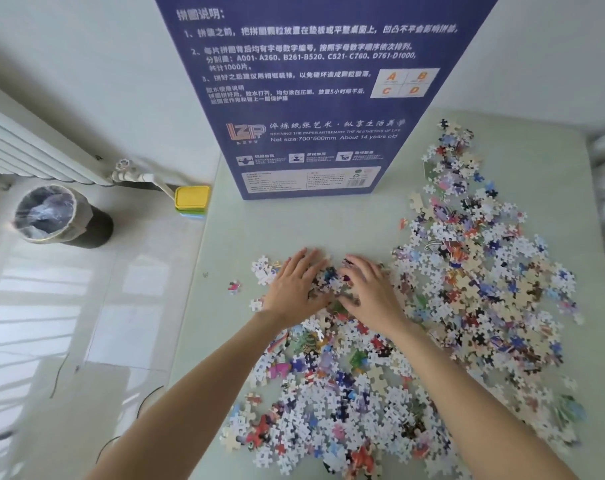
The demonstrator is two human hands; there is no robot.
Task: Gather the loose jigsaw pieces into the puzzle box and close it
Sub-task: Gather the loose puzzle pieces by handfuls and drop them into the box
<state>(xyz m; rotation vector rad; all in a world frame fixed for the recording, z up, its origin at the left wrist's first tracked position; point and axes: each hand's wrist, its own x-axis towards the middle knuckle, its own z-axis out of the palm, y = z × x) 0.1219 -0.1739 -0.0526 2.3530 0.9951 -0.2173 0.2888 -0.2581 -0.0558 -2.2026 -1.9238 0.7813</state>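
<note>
We see both hands laid side by side on the pale green worktop point(294, 223), a little below mid-frame. The left hand point(294, 285) lies palm down with its fingers point(303, 259) straight and spread, pointing toward the top of the frame. The right hand point(372, 292) lies just beside it, its fingers point(354, 268) slightly bent over a small heap. Neither hand closes round anything that we can make out; both press flat on the jigsaw pieces point(432, 323).

The pieces lie directly under and between the two palms, and more spill out from there: a dense spread toward the lower centre of the frame beneath the forearms, and a long band running up the right side. A small cluster shows just left of the left fingers. One stray piece point(234, 287) lies apart, further left of the left hand.

The puzzle box point(315, 98) stands upright at the top centre of the frame, well apart from the hands, its blue printed face toward us. We cannot tell whether it is open.

At left, on the floor, stand a lined waste bin point(57, 216) and a yellow-lidded container point(192, 199), below a white radiator point(34, 147).
</note>
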